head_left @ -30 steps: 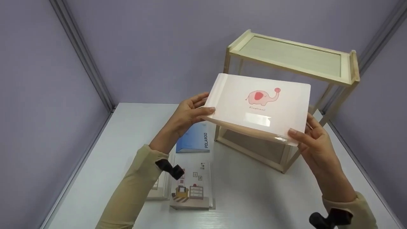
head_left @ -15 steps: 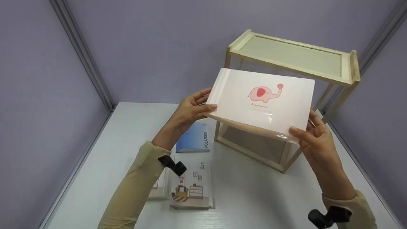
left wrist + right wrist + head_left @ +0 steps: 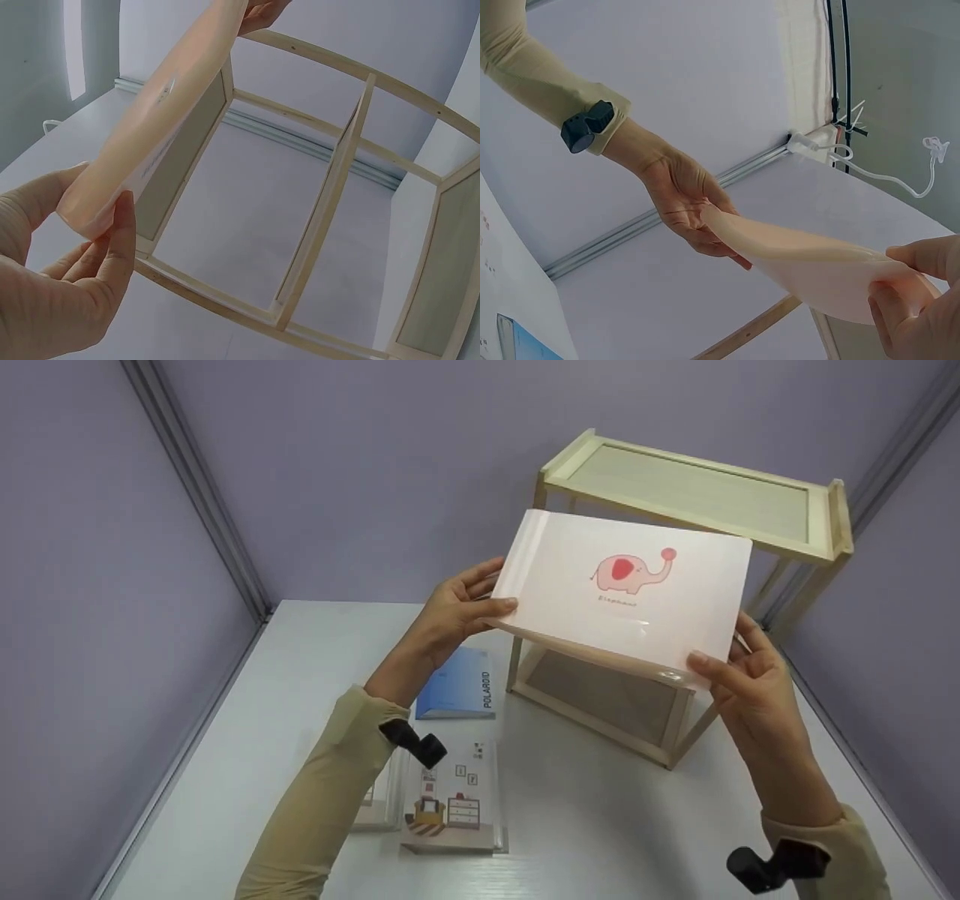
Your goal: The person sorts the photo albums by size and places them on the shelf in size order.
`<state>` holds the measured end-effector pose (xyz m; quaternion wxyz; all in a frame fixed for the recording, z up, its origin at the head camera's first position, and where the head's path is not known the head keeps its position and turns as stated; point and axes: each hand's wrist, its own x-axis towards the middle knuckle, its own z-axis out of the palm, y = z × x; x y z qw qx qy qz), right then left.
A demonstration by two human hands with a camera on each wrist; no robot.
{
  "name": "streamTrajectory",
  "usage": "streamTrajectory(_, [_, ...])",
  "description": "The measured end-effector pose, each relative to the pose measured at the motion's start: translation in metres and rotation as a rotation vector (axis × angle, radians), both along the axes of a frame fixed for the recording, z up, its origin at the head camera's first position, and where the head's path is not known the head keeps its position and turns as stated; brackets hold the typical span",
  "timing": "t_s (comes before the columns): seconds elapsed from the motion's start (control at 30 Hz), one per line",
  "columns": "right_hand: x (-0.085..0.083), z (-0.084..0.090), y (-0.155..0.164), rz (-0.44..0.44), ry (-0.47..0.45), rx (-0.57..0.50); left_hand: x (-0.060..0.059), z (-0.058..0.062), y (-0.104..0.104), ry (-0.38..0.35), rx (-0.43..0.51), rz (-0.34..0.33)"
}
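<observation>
A pale pink photo album with an elephant drawing on its cover is held up in the air, tilted, in front of a wooden rack. My left hand pinches its spine end, thumb on the cover and fingers behind. At the opposite end, my right hand grips the lower corner in the same way. In the left wrist view the album appears edge-on between thumb and fingers. The right wrist view has both hands on the album, its underside bowed.
On the white table lie a blue album marked POLAROID and an album with a room drawing. Another album is partly hidden under my left sleeve. The rack stands at the right, near the back wall.
Both hands have raised the pink album slightly and shifted it a little to the right, closer to the rack's top shelf in the head view. The hold is unchanged.
</observation>
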<state>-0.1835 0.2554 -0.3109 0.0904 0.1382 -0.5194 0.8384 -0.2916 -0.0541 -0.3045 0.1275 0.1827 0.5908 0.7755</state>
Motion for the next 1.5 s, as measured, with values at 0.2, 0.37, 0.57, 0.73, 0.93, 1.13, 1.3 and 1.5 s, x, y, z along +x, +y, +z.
streamTrajectory(0.2, [-0.001, 0.002, 0.002, -0.022, 0.001, -0.001, -0.002, 0.003, 0.003, 0.015, 0.009, -0.008])
streamTrajectory(0.37, [-0.001, 0.004, 0.002, -0.029, -0.004, 0.007, -0.004, 0.005, 0.005, 0.026, 0.014, -0.011])
streamTrajectory(0.57, [-0.003, 0.007, 0.002, -0.02, 0.004, -0.026, -0.006, 0.008, 0.006, 0.04, 0.024, 0.0])
streamTrajectory(0.73, [-0.006, 0.008, 0.001, -0.018, 0.021, -0.057, -0.009, 0.012, 0.007, 0.04, 0.029, 0.005])
streamTrajectory(0.93, [-0.009, 0.008, 0.001, -0.03, 0.037, -0.052, -0.012, 0.013, 0.008, 0.042, 0.045, -0.007])
streamTrajectory(1.13, [-0.01, 0.007, 0.0, -0.017, 0.053, -0.064, -0.015, 0.012, 0.008, 0.048, 0.075, -0.023])
streamTrajectory(1.3, [-0.009, 0.01, -0.002, -0.029, 0.059, -0.073, -0.016, 0.014, 0.008, 0.05, 0.078, -0.023])
streamTrajectory(1.5, [-0.009, 0.014, -0.003, -0.045, 0.072, -0.086, -0.019, 0.019, 0.01, 0.052, 0.063, 0.0])
